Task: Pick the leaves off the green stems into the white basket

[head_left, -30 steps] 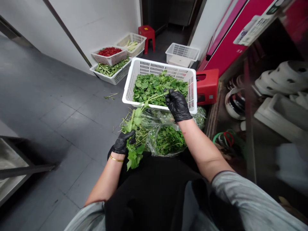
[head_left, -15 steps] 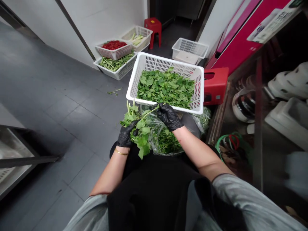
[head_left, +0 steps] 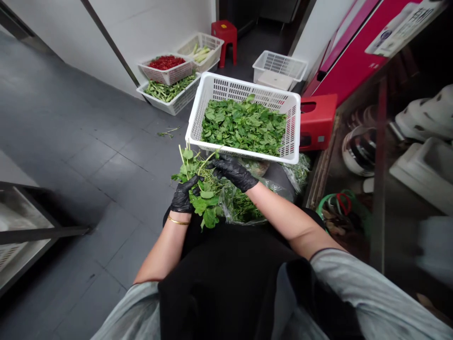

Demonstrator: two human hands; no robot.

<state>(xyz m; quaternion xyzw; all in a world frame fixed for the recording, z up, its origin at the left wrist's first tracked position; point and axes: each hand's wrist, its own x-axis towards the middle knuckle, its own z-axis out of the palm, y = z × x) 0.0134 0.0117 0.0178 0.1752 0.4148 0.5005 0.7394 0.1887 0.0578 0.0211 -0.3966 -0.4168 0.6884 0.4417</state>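
My left hand [head_left: 186, 193], in a black glove, is closed around a bunch of leafy green stems [head_left: 207, 200]. Pale cut ends stick up from the bunch and leaves hang below. My right hand [head_left: 233, 172], also gloved in black, reaches in from the right beside the upper stems. Its fingers are stretched out and a little apart, with nothing visible held in them. Just beyond both hands is a white slotted basket [head_left: 244, 155] of loose green leaves [head_left: 244, 125]. Beneath my right forearm lies a clear plastic bag [head_left: 244, 208] with more greens.
Baskets of red chillies [head_left: 166, 62], cut green vegetables [head_left: 170, 89] and pale stalks [head_left: 201, 53] stand by the wall, near a red stool [head_left: 225, 40]. Another white basket [head_left: 279, 66] sits further back. A metal shelf [head_left: 380, 179] runs along my right. Stem scraps [head_left: 169, 132] lie on the floor.
My right hand has moved left towards the bunch, and its fingers have come off the stem they pinched. My left hand still holds the bunch. The view has shifted slightly.
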